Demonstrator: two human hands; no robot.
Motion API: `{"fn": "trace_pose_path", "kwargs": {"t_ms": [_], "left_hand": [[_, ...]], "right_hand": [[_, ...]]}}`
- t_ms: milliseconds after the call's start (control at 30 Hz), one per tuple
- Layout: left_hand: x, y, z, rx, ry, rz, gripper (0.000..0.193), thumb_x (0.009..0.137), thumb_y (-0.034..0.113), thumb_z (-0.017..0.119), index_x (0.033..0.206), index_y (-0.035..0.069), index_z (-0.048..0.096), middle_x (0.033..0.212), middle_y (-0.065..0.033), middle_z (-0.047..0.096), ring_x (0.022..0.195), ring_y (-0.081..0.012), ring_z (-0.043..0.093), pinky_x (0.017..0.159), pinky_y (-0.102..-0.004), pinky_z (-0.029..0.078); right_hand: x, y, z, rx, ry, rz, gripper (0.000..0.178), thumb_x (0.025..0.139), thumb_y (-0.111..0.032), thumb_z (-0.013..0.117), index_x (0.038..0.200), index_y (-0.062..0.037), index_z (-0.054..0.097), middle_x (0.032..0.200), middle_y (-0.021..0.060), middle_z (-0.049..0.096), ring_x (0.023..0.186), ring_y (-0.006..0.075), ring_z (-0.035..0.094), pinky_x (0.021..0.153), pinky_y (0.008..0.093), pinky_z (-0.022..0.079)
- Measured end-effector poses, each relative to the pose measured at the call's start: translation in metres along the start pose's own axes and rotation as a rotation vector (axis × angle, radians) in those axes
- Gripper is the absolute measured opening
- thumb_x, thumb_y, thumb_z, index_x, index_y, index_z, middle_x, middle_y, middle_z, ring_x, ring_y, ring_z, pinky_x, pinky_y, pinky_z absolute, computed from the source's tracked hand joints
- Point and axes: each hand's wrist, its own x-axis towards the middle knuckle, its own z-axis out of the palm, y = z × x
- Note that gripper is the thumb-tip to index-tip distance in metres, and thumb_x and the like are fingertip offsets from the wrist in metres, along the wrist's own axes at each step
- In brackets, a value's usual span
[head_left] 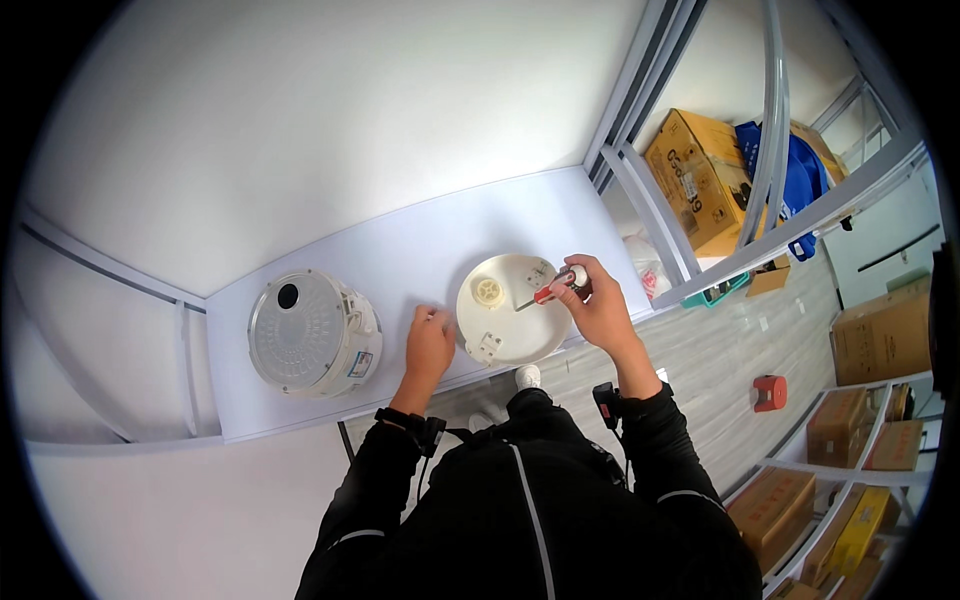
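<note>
My right hand (pixel 606 312) is closed around a screwdriver (pixel 544 294) with a red handle, and its thin shaft points left over a round white plastic base (pixel 522 340). That shallow base lies on the white bench, with a raised round fitting (pixel 488 292) at its left and small fixtures along its rim. Just left of the base, my left hand (pixel 430 345) rests near the bench with its fingers curled; what they hold, if anything, is hidden. Farther left stands a squat white round appliance body (pixel 298 335) with a grey metal disc on top and a dark round hole in it.
The white bench (pixel 410 240) runs along a white wall, with grey metal frame posts (pixel 655 215) at its right end. Beyond them are a large cardboard box (pixel 695 170) and a blue bag (pixel 805 175). A red stool (pixel 769 393) stands on the floor near shelves of boxes (pixel 775 510).
</note>
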Motion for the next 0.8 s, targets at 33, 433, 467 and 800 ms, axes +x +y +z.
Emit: {"fn": "trace_pose_path", "kwargs": {"t_ms": [33,433,467,800], "left_hand": [[0.001,-0.001,0.003,0.032,-0.012,0.036,0.017,0.09,0.007,0.074,0.107,0.005,0.075,0.117,-0.0161,0.065,0.104,-0.039,0.067,0.089,-0.0492,0.056],[0.002,0.006,0.019,0.038,0.012,0.118,0.012,0.089,0.003,0.069,0.099,0.004,0.076,0.104,-0.0153,0.067,0.097,-0.0383,0.067,0.084,-0.0497,0.056],[0.001,0.009,0.02,0.001,0.014,0.09,0.012,0.09,0.003,0.069,0.099,0.003,0.076,0.103,-0.0158,0.067,0.096,-0.0387,0.067,0.084,-0.0499,0.056],[-0.001,0.017,-0.002,0.063,0.037,-0.042,0.009,0.095,0.008,0.071,0.096,0.001,0.076,0.107,-0.0165,0.07,0.095,-0.0385,0.07,0.084,-0.0476,0.057]], "right_hand": [[-0.001,-0.001,0.0,0.001,0.002,-0.003,0.049,0.096,-0.024,0.084,0.133,-0.0009,0.063,0.093,0.0105,0.074,0.073,0.0176,0.066,0.071,0.0327,0.056],[-0.011,0.004,-0.006,-0.005,0.035,0.026,0.047,0.097,-0.024,0.083,0.132,-0.0018,0.063,0.092,0.0097,0.073,0.072,0.0172,0.066,0.07,0.0321,0.055],[-0.012,0.005,-0.006,-0.009,0.033,0.036,0.047,0.097,-0.025,0.084,0.132,-0.002,0.063,0.092,0.0097,0.073,0.072,0.0173,0.066,0.07,0.0324,0.055],[-0.01,0.0,0.006,-0.011,-0.046,0.001,0.046,0.096,-0.024,0.084,0.132,-0.0023,0.064,0.094,0.0116,0.076,0.074,0.0202,0.069,0.071,0.033,0.056]]}}
